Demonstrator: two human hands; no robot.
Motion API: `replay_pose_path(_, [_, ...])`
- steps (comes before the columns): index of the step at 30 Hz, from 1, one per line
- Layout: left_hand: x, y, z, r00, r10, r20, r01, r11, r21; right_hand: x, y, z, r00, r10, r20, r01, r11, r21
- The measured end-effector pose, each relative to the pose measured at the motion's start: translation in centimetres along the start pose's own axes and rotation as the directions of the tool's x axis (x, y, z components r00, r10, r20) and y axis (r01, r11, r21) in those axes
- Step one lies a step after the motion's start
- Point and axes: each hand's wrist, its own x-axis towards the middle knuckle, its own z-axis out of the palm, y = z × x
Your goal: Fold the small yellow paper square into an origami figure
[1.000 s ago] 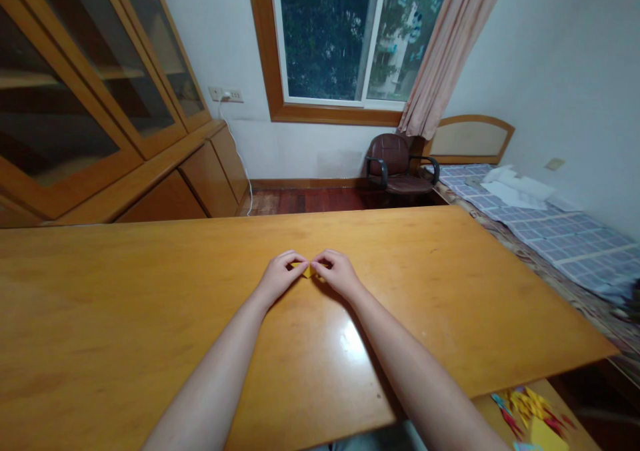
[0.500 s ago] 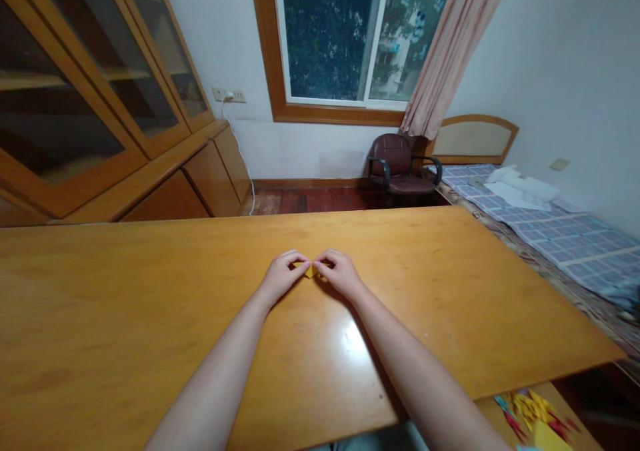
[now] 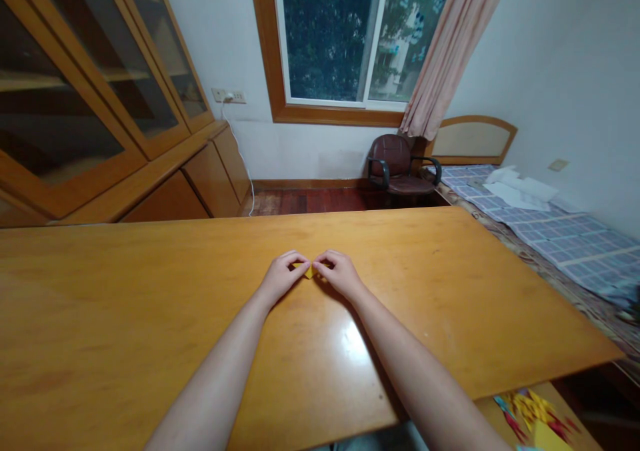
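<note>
A small folded piece of yellow paper [image 3: 311, 273] is pinched between my two hands, just above or on the wooden table [image 3: 150, 317]; I cannot tell whether it touches the surface. My left hand [image 3: 283, 275] grips its left side between thumb and fingers. From the other side my right hand [image 3: 338, 272] holds it the same way, the two thumbs almost meeting. Most of the paper is hidden behind the fingers, with a pointed lower edge showing below the thumbs.
At the lower right, below the tabletop, a lower surface [image 3: 493, 412] bears colourful folded pieces [image 3: 533, 407] and a yellow sheet [image 3: 547, 437]. Beyond the table stand a brown armchair [image 3: 393, 161] and a bed [image 3: 565, 231]. A glass-fronted cabinet [image 3: 125, 154] lines the left.
</note>
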Motion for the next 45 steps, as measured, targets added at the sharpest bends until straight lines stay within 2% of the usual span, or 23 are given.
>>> replay_pose_path(45, [0.02, 0.38, -0.12, 1.0, 0.0, -0.017, 0.001, 1.0, 0.016, -0.04, -0.01, 0.05, 1.0, 0.019, 0.004, -0.019, 1.0, 0.002])
